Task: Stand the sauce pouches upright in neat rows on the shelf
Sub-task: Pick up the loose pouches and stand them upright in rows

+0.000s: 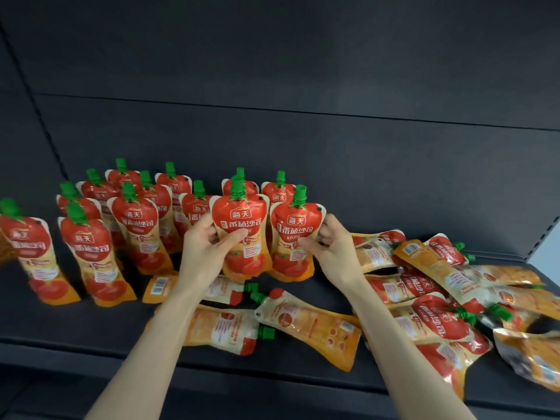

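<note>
- Two bare forearms are seen nearest the camera, reaching up from the lower edge toward the dark shelf.
- One upright sauce pouch is pinched by the left hand: its thumb is laid on the printed front and its fingers are wrapped behind the left edge.
- A second upright pouch is pinched by the right hand, with the thumb on the front and the fingers curled behind the right edge.
- Both held pouches are kept side by side, nearly touching, green caps up; whether their bases rest on the shelf cannot be told.
- Left of the left grip, standing pouches are arranged in rough rows, the farther ones behind the held pair.
- Just below the two grips, between the forearms, fallen pouches are laid flat, several with their backs up.
- Right of the right grip, a loose heap of pouches is piled flat and overlapping toward the shelf's right end.
- Behind everything, the dark back panel is seen.
</note>
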`<state>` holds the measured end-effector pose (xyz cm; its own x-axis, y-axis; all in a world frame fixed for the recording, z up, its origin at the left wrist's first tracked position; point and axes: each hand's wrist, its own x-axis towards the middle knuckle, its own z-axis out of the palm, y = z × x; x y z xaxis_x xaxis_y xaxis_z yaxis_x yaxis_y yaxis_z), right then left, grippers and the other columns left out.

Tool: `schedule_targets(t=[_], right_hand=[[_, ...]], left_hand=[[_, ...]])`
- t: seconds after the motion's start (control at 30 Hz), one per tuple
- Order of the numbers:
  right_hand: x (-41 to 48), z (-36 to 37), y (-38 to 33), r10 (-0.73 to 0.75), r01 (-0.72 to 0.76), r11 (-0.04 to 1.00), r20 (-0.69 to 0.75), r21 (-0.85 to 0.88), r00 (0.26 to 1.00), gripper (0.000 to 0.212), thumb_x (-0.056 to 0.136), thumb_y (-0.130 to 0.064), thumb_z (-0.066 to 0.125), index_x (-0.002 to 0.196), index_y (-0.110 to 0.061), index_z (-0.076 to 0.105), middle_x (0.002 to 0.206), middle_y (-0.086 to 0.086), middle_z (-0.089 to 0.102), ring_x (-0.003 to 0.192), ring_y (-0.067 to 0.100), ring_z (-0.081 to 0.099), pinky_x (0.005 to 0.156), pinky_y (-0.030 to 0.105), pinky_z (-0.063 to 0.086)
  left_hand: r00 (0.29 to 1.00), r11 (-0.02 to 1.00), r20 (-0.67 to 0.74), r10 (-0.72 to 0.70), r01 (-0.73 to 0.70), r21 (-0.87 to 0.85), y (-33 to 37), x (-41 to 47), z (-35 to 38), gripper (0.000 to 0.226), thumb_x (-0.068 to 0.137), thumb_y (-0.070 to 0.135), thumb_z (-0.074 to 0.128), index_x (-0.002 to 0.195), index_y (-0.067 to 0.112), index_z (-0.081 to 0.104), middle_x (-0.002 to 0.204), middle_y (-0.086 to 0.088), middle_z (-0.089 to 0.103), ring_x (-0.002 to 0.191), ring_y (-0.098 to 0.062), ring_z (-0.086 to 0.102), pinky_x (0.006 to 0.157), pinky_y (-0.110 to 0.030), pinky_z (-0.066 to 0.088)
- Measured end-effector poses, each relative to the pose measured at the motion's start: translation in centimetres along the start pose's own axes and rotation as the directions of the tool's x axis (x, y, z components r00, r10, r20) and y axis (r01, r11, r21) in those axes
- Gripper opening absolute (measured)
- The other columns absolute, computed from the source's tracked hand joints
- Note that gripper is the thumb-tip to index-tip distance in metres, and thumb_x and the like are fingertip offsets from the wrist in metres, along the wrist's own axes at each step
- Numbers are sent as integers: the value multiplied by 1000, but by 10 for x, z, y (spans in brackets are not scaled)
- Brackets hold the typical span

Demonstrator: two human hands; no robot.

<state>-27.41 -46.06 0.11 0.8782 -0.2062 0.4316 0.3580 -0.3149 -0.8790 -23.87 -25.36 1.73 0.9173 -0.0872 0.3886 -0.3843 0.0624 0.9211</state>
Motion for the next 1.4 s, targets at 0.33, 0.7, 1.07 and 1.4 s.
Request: schedule_targets(t=[0.33, 0.7, 1.07, 1.4], right_hand=[[3, 72, -4, 37, -34, 999, -99, 24, 994, 22, 86, 0, 63, 105, -9, 55, 101, -1, 69, 96, 5, 66, 77, 19, 54], [-13, 89, 1, 165, -157, 986, -142, 63, 976, 24, 87, 0, 59, 109, -9, 55, 106, 7, 69, 97, 10, 67, 76, 23, 56], [-15, 82, -1, 194, -191, 981, -94, 43, 976, 24, 89, -5, 58, 109, -18, 54, 105, -2, 69, 97, 4, 67, 72, 17, 54], [-16, 86, 13, 218, -232, 965, -116, -123, 969, 47, 81, -11, 71, 122, -24, 52, 116, -2, 65, 109, 13, 61, 95, 40, 51]], left_hand=[[997, 1000, 82, -5, 3, 27, -27, 36, -83, 38, 83, 14, 67, 118, 23, 56, 108, 11, 66, 99, 1, 63, 77, -16, 52], [963, 993, 243, -114, 117, 3, -60, 44, -93, 35, 84, 15, 66, 115, 26, 53, 106, 13, 63, 102, -2, 59, 74, -14, 50], [954, 990, 266, -137, 143, -1, -61, 43, -93, 37, 84, 16, 66, 116, 28, 52, 106, 17, 61, 99, 2, 57, 70, -11, 47], [941, 989, 307, -145, 128, 73, -71, 41, -90, 45, 80, 7, 70, 117, 24, 49, 107, 9, 61, 103, -4, 57, 86, -24, 50]])
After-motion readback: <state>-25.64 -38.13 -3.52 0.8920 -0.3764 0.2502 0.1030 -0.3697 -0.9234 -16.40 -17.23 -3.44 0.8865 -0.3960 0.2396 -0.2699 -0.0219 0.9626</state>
